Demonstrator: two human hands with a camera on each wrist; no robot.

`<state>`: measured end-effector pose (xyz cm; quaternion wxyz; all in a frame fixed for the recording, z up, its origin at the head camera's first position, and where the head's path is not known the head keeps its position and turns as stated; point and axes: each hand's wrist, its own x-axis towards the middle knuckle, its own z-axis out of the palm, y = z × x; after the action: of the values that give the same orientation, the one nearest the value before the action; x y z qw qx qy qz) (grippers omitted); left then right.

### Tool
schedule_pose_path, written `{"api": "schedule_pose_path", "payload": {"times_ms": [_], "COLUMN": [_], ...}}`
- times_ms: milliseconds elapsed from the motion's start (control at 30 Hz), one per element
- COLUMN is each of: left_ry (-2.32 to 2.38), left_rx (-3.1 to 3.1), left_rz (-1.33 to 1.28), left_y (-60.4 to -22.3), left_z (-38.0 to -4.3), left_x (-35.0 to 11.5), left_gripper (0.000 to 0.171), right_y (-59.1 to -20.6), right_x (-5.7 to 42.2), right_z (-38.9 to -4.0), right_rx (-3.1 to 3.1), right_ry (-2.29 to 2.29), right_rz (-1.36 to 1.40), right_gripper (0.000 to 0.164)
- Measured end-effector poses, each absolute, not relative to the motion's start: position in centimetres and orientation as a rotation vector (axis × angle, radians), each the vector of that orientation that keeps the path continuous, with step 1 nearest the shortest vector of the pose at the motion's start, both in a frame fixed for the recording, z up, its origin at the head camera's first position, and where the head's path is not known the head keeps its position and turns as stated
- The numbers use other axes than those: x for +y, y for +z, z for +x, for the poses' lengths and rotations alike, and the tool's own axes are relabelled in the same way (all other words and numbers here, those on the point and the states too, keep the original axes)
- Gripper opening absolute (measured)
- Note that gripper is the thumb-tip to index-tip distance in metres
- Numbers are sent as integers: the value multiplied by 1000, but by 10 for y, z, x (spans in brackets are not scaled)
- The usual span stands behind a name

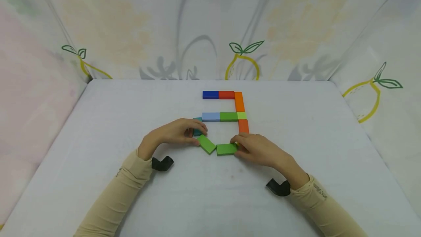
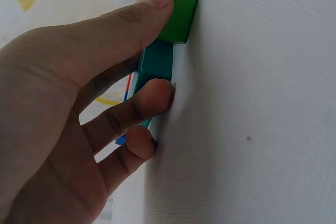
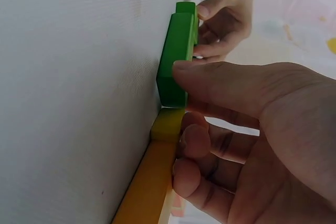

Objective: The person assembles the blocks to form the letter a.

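My left hand [image 1: 179, 131] has its thumb against the slanted green block [image 1: 207, 145], with the index finger curled to its far side. Beside those fingers stands a teal block [image 2: 157, 59], partly covered by the hand in the head view. My right hand [image 1: 260, 150] pinches the right end of another green block [image 1: 226, 149], thumb on the near side; its index finger is largely hidden in the right wrist view. A small yellow block [image 3: 168, 123] lies against that end, followed by an orange block [image 3: 147, 182] alongside the curled fingers.
Farther back, a dark blue block [image 1: 210, 94], a red block [image 1: 226, 94] and an orange block [image 1: 239, 101] form a corner. A light blue block [image 1: 211, 117], a green block [image 1: 228, 116] and a lime block [image 1: 241, 115] make a middle row. All lie on a white-covered table [image 1: 210, 200].
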<state>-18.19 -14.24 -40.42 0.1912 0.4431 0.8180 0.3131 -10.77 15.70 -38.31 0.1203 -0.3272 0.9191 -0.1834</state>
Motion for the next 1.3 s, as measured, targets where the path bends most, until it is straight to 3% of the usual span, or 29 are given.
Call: {"api": "schedule_pose_path", "payload": {"times_ms": [1300], "left_ry": [885], "left_rx": [2321], "left_rz": [1267], "left_y": [-403], "left_z": [-181], "left_x": [-140], "left_gripper": [30], "right_y": [-383], "right_x": [161], "right_z": [-110], "right_rx": [2622], "right_ry": [-579], "right_rz": [-983], "right_gripper": [28]}}
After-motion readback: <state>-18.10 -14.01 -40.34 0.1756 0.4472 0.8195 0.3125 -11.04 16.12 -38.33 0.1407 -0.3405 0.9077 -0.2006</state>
